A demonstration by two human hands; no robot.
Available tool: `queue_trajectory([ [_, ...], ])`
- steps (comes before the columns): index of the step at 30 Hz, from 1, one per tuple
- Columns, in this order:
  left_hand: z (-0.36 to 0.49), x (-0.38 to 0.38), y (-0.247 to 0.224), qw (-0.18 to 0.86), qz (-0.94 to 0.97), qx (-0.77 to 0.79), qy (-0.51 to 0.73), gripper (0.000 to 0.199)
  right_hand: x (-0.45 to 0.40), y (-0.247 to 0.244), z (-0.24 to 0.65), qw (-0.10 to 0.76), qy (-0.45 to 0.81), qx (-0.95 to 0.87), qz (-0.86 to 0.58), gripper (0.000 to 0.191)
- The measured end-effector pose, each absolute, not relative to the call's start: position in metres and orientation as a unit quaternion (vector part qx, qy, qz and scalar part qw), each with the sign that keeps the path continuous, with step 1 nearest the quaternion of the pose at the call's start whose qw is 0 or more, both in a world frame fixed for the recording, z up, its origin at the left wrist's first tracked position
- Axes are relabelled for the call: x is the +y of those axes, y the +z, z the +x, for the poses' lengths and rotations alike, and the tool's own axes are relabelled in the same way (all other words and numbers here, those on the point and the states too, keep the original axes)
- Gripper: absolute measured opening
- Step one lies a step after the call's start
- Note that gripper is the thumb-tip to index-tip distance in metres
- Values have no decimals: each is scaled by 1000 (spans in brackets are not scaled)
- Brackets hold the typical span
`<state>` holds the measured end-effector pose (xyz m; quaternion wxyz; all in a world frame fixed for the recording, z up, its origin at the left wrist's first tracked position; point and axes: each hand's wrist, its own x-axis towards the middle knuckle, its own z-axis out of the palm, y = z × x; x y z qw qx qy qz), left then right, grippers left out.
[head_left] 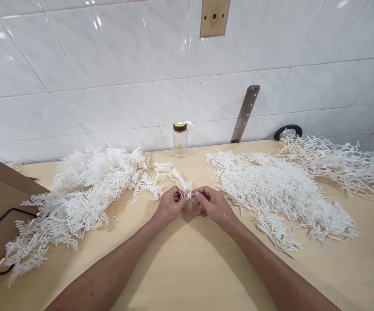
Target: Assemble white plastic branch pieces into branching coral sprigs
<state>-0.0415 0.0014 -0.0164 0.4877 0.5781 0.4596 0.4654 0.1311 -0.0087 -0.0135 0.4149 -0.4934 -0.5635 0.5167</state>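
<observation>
A white artificial branch [165, 174] with small feathery sprigs stretches over the table at the centre. My left hand [173, 202] is closed around its near end, thumb and fingers pinching the stem. Just to the right, my right hand [213, 204] has thumb and forefinger pinched at the sprigs of that same end; whether a separate small piece is between them is too small to tell. To the left lies a heap of white feathery branches [99, 185]. On the right spreads a pile of loose white sprigs [280, 190].
Bare white branches [342, 162] lie at the far right, near a black curved object [288, 131]. A clear bottle [180, 144] stands by the tiled wall. A metal strip [245, 113] leans there. A brown box-like panel [4, 194] with black wire borders the left edge of the wooden table [190, 272].
</observation>
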Motion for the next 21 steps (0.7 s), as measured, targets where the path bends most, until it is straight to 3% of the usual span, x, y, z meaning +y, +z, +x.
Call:
queue_trajectory([
  [6, -40, -3, -15, 471, 608, 475, 427, 10, -10, -8, 129, 408, 476, -589, -510, 32],
  [12, -40, -5, -16, 468, 612, 486, 412, 21, -13, -8, 124, 409, 434, -602, -531, 22],
  [21, -41, -6, -17, 374, 657, 521, 396, 32, -12, -7, 131, 377, 306, -715, -504, 15],
])
